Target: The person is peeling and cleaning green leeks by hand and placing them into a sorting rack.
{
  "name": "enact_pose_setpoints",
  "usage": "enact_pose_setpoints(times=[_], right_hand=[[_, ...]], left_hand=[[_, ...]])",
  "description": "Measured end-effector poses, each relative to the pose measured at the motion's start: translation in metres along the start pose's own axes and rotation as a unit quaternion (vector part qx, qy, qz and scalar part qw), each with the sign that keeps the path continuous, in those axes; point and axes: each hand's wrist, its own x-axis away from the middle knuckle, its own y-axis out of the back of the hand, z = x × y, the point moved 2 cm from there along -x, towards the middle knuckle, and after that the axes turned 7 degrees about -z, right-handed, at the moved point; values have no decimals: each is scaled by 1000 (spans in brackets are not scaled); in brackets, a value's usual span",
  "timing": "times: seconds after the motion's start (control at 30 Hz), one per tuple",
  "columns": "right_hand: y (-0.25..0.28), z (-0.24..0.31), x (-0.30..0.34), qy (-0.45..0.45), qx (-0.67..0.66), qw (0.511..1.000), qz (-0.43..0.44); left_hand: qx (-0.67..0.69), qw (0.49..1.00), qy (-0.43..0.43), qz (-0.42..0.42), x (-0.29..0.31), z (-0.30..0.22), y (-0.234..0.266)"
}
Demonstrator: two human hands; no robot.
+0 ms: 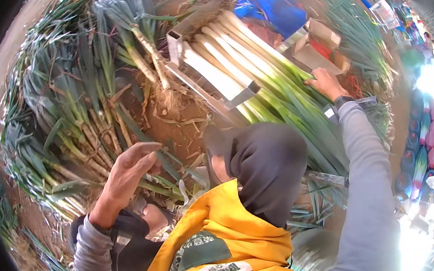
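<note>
My right hand (327, 84) reaches across a metal frame (206, 93) with its fingers curled on the green part of a green onion (295, 72) at the bundle's far edge. The bundle lies on the frame, peeled white stalks to the left, green leaves to the right. Raised in front of me, my left hand (128, 173) has its fingers stretched out and appears to hold nothing. Beneath and beside it are unpeeled green onions (97, 142) with soil-stained stalks and leaves.
More unpeeled green onions (154, 54) lie at the far left. Beyond the frame are a blue plastic sheet (270, 6) and an open cardboard box (313, 55). Another heap of green leaves (354, 33) lies farther right. My bent knee (270, 169) stands close to the frame.
</note>
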Motion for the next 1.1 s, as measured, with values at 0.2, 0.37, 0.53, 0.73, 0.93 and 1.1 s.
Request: enact_pose_setpoints(times=[0.2,0.37,0.53,0.73,0.93,1.1], right_hand=[[60,14,12,59,79,994,-43],[149,145,3,79,-145,986,-6],[162,301,-30,199,-198,960,1],[31,479,-81,380,-188,899,106],[-117,613,-65,215,-337,876,269],[-210,657,-47,109,-276,945,141]], left_hand=[[26,998,-62,-12,4,-5,8],[38,998,-49,5,36,19,11],[22,995,-76,66,50,34,12],[-96,969,-224,37,75,26,28],[53,994,-97,18,89,12,70],[155,987,-45,-2,91,26,84]])
